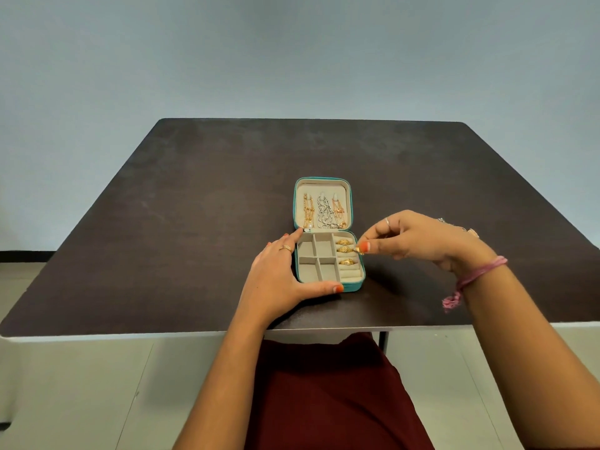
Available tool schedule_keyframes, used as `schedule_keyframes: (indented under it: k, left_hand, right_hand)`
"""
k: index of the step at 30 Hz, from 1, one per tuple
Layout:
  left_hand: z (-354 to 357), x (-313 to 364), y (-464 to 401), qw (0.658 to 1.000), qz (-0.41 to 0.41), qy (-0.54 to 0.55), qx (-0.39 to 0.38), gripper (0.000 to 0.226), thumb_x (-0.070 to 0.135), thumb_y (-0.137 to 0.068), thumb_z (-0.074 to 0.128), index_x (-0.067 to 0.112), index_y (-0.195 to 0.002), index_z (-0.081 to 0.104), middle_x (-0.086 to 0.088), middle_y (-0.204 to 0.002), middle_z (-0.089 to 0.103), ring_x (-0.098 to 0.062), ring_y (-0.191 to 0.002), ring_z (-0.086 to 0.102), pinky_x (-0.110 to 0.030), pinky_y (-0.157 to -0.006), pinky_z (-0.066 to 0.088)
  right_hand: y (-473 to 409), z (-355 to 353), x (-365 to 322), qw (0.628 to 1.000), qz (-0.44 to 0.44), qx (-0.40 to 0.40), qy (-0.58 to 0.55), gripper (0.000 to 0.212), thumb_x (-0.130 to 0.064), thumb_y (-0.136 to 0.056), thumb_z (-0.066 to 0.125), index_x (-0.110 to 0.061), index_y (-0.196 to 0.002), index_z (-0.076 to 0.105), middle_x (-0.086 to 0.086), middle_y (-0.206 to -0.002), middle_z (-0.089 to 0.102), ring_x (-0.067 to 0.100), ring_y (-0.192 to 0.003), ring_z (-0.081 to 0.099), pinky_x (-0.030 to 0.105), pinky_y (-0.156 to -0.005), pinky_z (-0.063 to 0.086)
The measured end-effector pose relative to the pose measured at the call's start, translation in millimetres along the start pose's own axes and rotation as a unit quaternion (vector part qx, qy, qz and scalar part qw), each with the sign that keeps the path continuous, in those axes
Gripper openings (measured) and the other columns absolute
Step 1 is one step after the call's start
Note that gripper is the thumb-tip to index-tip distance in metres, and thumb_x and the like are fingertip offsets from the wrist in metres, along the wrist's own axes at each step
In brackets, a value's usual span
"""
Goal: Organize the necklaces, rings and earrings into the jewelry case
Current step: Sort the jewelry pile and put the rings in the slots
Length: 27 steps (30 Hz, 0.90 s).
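Observation:
A small teal jewelry case (353, 288) lies open on the dark table (194, 196). Three necklaces (324, 212), two gold and one silver, hang in its raised lid. Three gold rings (345, 251) sit in the ring rolls on the right side of the tray; the four square compartments to their left hold nothing. My left hand (279, 277) grips the case's left side and front edge. My right hand (412, 238) pinches a small gold ring (359, 250) between thumb and forefinger at the case's right rim, beside the ring rolls.
A few more small jewelry pieces (467, 229) lie on the table behind my right hand, partly hidden by it. The table's front edge runs just below the case, with my lap in dark red cloth (324, 394) beneath. A pale wall stands behind.

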<state>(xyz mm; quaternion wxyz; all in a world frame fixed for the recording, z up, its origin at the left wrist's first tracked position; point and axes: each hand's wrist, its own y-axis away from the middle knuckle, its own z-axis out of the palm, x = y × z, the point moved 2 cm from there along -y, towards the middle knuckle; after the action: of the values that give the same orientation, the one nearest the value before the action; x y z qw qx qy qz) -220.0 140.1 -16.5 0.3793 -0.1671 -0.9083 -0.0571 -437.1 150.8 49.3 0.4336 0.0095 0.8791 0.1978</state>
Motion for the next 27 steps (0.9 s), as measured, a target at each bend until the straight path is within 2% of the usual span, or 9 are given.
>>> schedule_keyframes:
  k: [2,4,9,19,24,27]
  left_hand:
    - [0.6,-1.7,0.2,1.000,-0.002,0.001,0.001,0.114,0.075,-0.053,0.072,0.032,-0.148,0.025,0.011,-0.145,0.041,-0.011,-0.133,0.035,-0.043,-0.112,0.032]
    - [1.0,-2.8,-0.1,1.000,-0.002,-0.001,0.001,0.116,0.078,-0.052,0.070,0.031,-0.148,0.025,0.010,-0.145,0.041,-0.012,-0.134,0.035,-0.044,-0.112,0.033]
    - [1.1,-2.8,-0.4,1.000,-0.004,-0.005,0.001,0.118,0.078,-0.051,0.069,0.031,-0.149,0.023,0.010,-0.146,0.040,-0.012,-0.136,0.033,-0.043,-0.113,0.032]
    - [1.3,-1.7,0.0,1.000,-0.003,-0.008,0.000,0.115,0.074,-0.055,0.072,0.030,-0.149,0.023,0.008,-0.147,0.040,-0.012,-0.136,0.033,-0.044,-0.113,0.031]
    - [1.6,-2.7,-0.2,1.000,-0.002,-0.006,0.003,0.114,0.074,-0.055,0.072,0.031,-0.149,0.023,0.008,-0.147,0.040,-0.013,-0.136,0.033,-0.043,-0.113,0.030]
    - [1.7,-3.5,-0.3,1.000,-0.005,-0.005,0.002,0.117,0.076,-0.053,0.071,0.030,-0.149,0.023,0.008,-0.147,0.040,-0.014,-0.136,0.033,-0.043,-0.113,0.031]
  right_hand:
    - [-0.1,4.4,-2.9,0.999,0.011,-0.032,0.017,0.015,-0.024,-0.086,0.066,-0.018,-0.097,0.074,-0.007,-0.098,0.073,0.006,-0.096,0.064,0.023,-0.083,0.047]
    - [-1.8,10.0,-5.1,0.998,0.027,-0.050,0.037,0.015,-0.023,-0.086,0.066,-0.016,-0.098,0.074,-0.004,-0.102,0.073,0.010,-0.104,0.063,0.026,-0.094,0.046]
    - [-8.3,18.9,-6.7,0.994,0.060,-0.039,0.088,0.017,-0.025,-0.087,0.066,-0.013,-0.096,0.074,0.001,-0.101,0.072,0.016,-0.104,0.062,0.036,-0.099,0.046]
    - [-7.3,24.8,-9.6,0.992,0.046,0.034,0.114,0.018,-0.029,-0.083,0.071,-0.015,-0.094,0.076,-0.002,-0.092,0.073,0.016,-0.093,0.063,0.031,-0.082,0.049]
    - [-3.5,28.5,-8.2,0.987,0.029,0.083,0.134,0.010,-0.032,-0.081,0.073,-0.024,-0.086,0.074,-0.010,-0.083,0.069,0.004,-0.072,0.056,0.020,-0.060,0.042]
    - [-1.9,30.7,-6.5,0.986,0.028,0.096,0.133,0.008,-0.033,-0.080,0.073,-0.026,-0.085,0.073,-0.007,-0.088,0.071,0.008,-0.079,0.060,0.023,-0.066,0.048]
